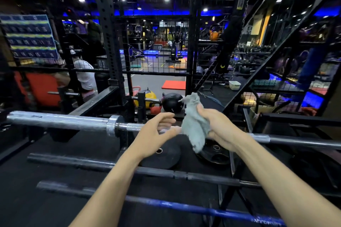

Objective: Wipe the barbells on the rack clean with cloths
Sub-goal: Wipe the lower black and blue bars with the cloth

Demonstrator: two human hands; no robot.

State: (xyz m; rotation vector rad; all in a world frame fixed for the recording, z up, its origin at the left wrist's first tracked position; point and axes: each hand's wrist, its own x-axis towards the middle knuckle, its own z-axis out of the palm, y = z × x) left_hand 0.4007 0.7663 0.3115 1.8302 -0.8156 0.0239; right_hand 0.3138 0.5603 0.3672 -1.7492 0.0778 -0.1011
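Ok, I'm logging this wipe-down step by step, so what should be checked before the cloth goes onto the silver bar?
1. Cloth in hand: ok, the right hand grips it.
2. Left hand free: ok, open and holding nothing.
3. Cloth touching the silver barbell: cannot tell, it hangs in front of the shaft.
4. Barbell seated on the rack: cannot tell, its supports are hidden.
5. Cloth spread for wiping: not ok, it is bunched.
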